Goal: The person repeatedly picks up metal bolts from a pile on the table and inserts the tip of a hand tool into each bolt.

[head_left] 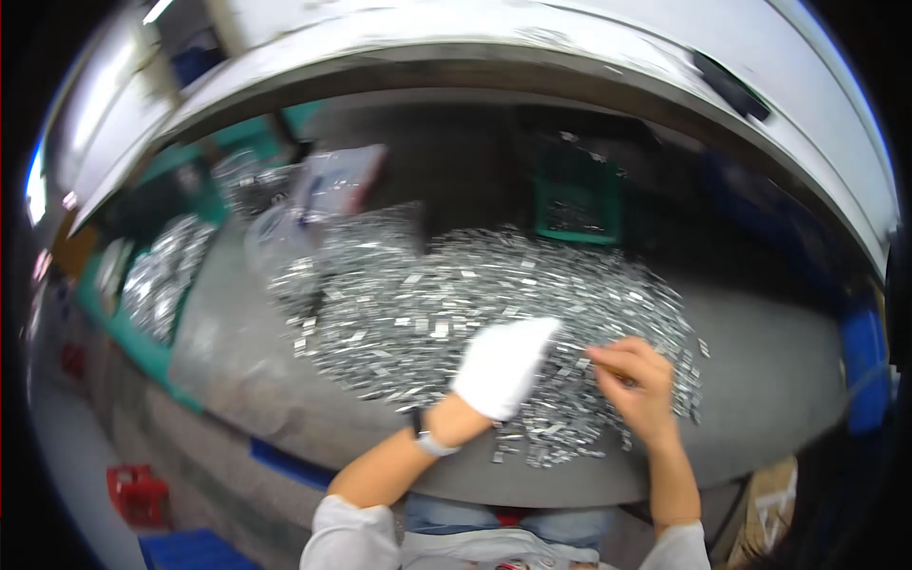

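A wide heap of small, shiny metal pieces (418,323) is spread over the grey table. My left hand (505,366), in a white glove, is over the heap's near part; blur hides how its fingers are set. To its right, my bare right hand (638,380) is curled, thumb and forefinger pinched together above the metal pieces. Whatever may be between those fingertips is too small and blurred to make out. The two hands are apart from each other.
A green bin (578,204) with some metal pieces stands behind the heap. Clear plastic bags (342,180) lie at back left. A green tray (133,332) holds silvery bagged parts at far left. A shelf edge (456,71) runs along the back.
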The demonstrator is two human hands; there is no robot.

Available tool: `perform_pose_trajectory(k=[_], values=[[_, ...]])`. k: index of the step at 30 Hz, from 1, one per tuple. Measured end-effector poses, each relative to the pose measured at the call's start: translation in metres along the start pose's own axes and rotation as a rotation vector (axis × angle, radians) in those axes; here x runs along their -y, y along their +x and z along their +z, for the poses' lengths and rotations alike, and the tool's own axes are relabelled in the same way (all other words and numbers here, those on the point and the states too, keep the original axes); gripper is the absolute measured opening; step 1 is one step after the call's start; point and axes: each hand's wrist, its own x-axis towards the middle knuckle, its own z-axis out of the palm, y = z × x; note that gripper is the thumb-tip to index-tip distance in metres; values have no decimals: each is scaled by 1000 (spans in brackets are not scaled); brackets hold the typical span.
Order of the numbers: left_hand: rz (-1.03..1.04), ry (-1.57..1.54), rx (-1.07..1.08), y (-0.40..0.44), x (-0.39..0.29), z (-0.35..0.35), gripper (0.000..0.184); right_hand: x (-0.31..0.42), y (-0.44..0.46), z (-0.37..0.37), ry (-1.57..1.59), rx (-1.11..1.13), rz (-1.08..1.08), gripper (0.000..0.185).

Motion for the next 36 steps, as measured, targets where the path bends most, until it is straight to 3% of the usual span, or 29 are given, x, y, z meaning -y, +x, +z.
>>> perform_pose_trajectory(k=[2, 5, 8, 16, 31, 34, 36], values=[[10, 30, -5, 3, -1, -1, 24, -3, 1, 3, 7, 27, -41, 34], [-139, 31, 113, 11, -11, -9, 31, -4, 0, 8, 21, 29, -68, 36], [-111, -10, 75, 11, -8, -3, 25, -7, -2, 12, 21, 9, -75, 36], [-172, 63, 224, 16, -14, -12, 31, -5, -1, 8, 91, 61, -23, 34], [-170, 114, 163, 13, -18, -9, 42, -7, -6, 15, -225, -43, -304, 41], [-170, 123, 154, 13, -19, -8, 40, -7, -6, 13, -244, -27, -327, 40], [-127, 108, 144, 11, -14, -6, 36, -6, -6, 13, -146, 2, -233, 41]])
